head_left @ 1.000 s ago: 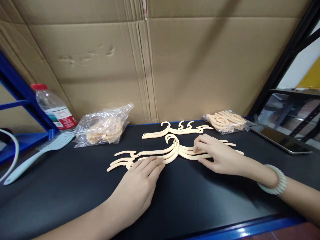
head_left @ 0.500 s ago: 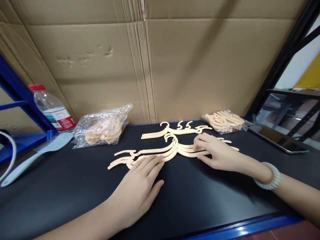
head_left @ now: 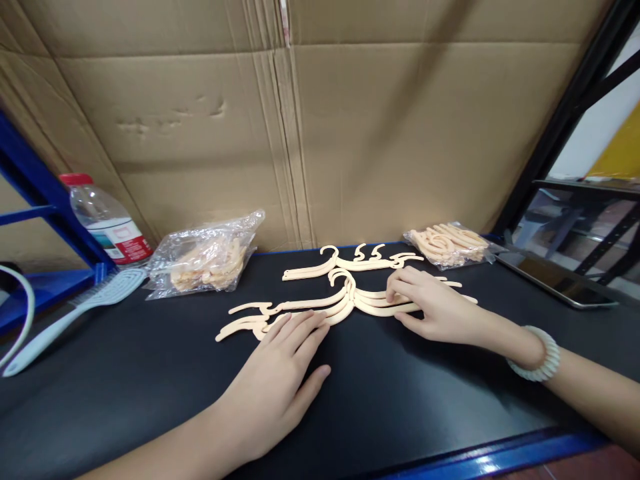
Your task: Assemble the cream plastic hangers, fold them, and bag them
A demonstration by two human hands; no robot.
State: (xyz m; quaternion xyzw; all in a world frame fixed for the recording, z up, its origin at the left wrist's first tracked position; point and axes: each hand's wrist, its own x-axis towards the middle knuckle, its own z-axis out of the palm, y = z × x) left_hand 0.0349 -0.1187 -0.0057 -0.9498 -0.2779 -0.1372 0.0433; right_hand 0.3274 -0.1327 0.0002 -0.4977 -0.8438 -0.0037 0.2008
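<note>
Hands [head_left: 285, 363] [head_left: 433, 305] hide hangers [head_left: 352, 301] (partly)

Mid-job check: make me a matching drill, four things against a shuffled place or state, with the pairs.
1. Bottle
2. Hairbrush
3. Bracelet
4. Left hand

A. Around the right wrist
B. Fingers lying over the nearer hangers
C. Pale blue, at the table's left side
D. Topped with a red cap

Pairs: 1-D, 2-C, 3-A, 4-B

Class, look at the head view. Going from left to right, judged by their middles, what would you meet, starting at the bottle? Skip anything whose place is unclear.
Bottle, left clear bag, left hand, rear beige hanger, right hand, flat dark-screened device.
</note>
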